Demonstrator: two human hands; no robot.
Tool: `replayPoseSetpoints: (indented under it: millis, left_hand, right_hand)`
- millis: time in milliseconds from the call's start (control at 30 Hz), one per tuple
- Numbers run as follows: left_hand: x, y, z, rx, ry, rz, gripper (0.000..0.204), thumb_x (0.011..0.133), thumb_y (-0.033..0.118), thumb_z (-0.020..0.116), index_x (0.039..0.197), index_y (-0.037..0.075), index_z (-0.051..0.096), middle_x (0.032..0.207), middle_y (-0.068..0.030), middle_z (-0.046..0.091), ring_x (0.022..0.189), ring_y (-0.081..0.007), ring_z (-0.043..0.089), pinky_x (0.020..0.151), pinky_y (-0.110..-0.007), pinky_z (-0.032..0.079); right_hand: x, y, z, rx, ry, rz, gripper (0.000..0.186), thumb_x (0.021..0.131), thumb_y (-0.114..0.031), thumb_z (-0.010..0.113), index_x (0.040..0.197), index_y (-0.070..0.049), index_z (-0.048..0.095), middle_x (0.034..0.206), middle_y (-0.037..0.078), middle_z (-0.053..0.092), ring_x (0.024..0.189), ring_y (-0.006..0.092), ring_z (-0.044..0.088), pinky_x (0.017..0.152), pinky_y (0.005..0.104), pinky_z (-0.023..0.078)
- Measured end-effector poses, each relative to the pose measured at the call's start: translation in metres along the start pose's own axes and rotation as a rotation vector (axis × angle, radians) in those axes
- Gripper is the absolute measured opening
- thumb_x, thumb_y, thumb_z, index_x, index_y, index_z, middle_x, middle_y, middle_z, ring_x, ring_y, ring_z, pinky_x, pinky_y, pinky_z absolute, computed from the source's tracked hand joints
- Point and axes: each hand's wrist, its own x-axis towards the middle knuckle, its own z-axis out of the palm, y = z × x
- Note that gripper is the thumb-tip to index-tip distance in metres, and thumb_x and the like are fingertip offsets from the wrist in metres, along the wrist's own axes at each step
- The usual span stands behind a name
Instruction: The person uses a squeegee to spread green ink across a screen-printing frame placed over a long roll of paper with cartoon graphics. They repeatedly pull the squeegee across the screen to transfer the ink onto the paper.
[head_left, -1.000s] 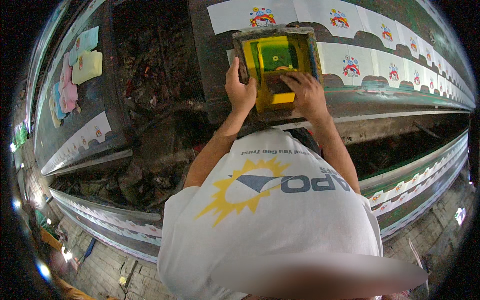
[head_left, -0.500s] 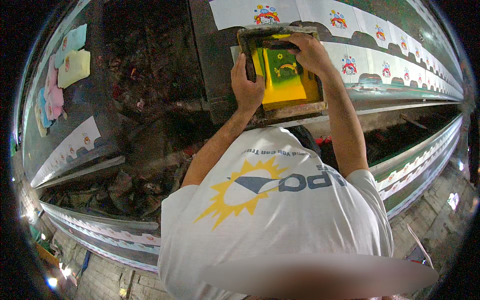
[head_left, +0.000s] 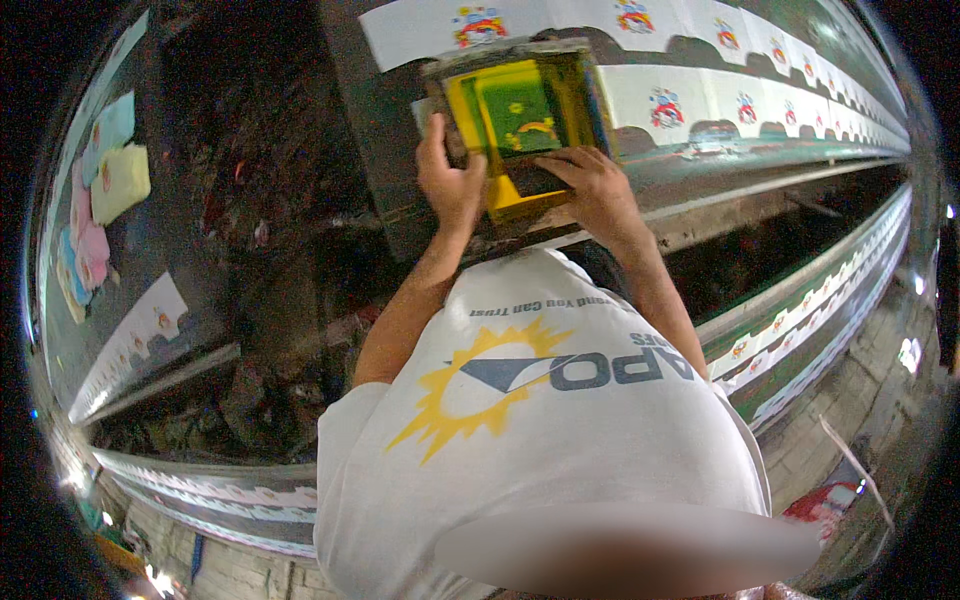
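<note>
A wooden-framed printing screen (head_left: pixel 515 52) lies on the dark table ahead of me, with yellow ink on its green-and-yellow mesh and a small rainbow-like design in the middle. At its left side, my left hand (head_left: pixel 452 185) grips the frame, fingers along the outside and thumb over the edge. My right hand (head_left: pixel 597 190) is closed on a dark squeegee (head_left: pixel 530 178) inside the frame, close to its near side. Part of the squeegee is hidden under the fingers. White cut sheets (head_left: pixel 700 112) with a printed colourful cartoon motif run in rows beyond and to the right.
Stacked pastel cloth pieces (head_left: pixel 120 185) lie on another table at the left, near a white printed strip (head_left: pixel 135 340). A dark gap runs between the tables. More long tables with printed pieces (head_left: pixel 800 320) stand at the right, and a tiled floor (head_left: pixel 800 420) shows beyond.
My right hand has drawn the squeegee from the screen's far side toward its near side. My left hand stays on the frame, and the whole view has shifted slightly.
</note>
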Motion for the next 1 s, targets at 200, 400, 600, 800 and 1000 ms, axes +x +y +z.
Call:
replayPoseSetpoints:
  millis: [200,400,600,800,1000]
  left_hand:
    - [0.0,0.037,-0.007,0.007,-0.018,-0.047,0.078,0.085,0.005,0.076,0.159,0.002,0.051,0.156,-0.022,0.058,0.145,-0.0368,0.055,0.123,-0.047,0.041]
    - [-0.01,0.085,0.07,-0.084,-0.014,-0.015,0.078,0.084,-0.004,0.072,0.159,0.0,0.05,0.16,-0.0232,0.055,0.146,-0.0347,0.055,0.12,-0.044,0.044]
    - [-0.026,0.119,0.181,-0.166,-0.01,-0.085,0.079,0.085,-0.002,0.072,0.161,-0.004,0.048,0.162,-0.0243,0.053,0.151,-0.0313,0.05,0.125,-0.043,0.039]
    - [-0.029,0.14,0.221,-0.129,-0.059,-0.147,0.083,0.086,-0.005,0.069,0.165,0.001,0.044,0.167,-0.0218,0.049,0.145,-0.0266,0.055,0.114,-0.04,0.048]
    - [-0.029,0.163,0.221,-0.095,-0.075,-0.37,0.083,0.086,-0.006,0.067,0.165,0.002,0.045,0.166,-0.02,0.051,0.114,-0.0197,0.068,0.092,-0.035,0.058]
  right_hand:
    - [-0.013,0.022,-0.006,0.002,0.048,-0.108,0.087,0.059,-0.027,0.095,0.142,-0.018,0.07,0.137,0.007,0.069,0.128,0.0338,0.064,0.111,0.0459,0.052]
    - [-0.039,0.098,-0.039,0.062,0.215,-0.149,0.072,0.065,-0.006,0.084,0.136,-0.015,0.073,0.133,0.008,0.071,0.121,0.0334,0.066,0.105,0.0457,0.055]
    - [-0.066,0.193,-0.077,0.077,0.212,-0.123,0.067,0.068,0.004,0.077,0.133,-0.011,0.074,0.134,0.01,0.071,0.123,0.0353,0.066,0.105,0.0467,0.056]
    - [-0.075,0.237,-0.09,0.102,0.2,-0.119,0.067,0.066,0.004,0.079,0.132,-0.01,0.074,0.133,0.009,0.071,0.124,0.0338,0.065,0.107,0.0439,0.056]
    - [-0.074,0.246,-0.088,0.077,0.198,-0.157,0.067,0.071,-0.001,0.079,0.137,-0.014,0.071,0.128,0.009,0.07,0.119,0.0326,0.066,0.107,0.043,0.055]
